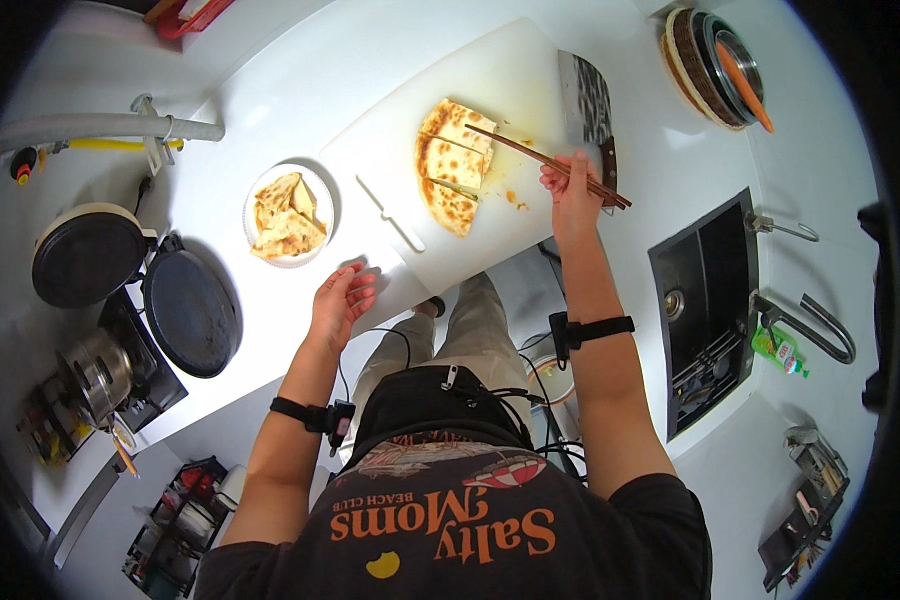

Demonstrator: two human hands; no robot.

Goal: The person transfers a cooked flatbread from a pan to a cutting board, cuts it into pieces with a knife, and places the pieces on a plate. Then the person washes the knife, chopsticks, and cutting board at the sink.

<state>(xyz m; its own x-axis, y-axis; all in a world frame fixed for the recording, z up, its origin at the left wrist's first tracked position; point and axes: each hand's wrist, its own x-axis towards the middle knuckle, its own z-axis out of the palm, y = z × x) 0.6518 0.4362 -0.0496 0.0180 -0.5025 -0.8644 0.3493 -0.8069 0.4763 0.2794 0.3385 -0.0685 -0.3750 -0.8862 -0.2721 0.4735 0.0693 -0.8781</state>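
My right hand (574,187) holds a pair of dark wooden chopsticks (529,151) over the right part of a white cutting board (375,150). Their tips reach the edge of a browned flatbread (450,161), cut into several pieces; whether they touch it I cannot tell. My left hand (345,292) is empty, fingers apart and slightly curled, near the counter's front edge. Beyond it a white plate (328,191) bears several flatbread wedges (289,225). A white-handled knife (403,231) lies on the board's left part. A cleaver (586,97) lies at its right side, its handle partly behind my right hand.
Two dark flat pans (191,315) and a steel pot (101,375) stand at the left by the stove. At the right are a black sink (709,300), a faucet (802,334) and a green soap bottle (776,349). Stacked bowls and baskets (709,71) stand at the back right.
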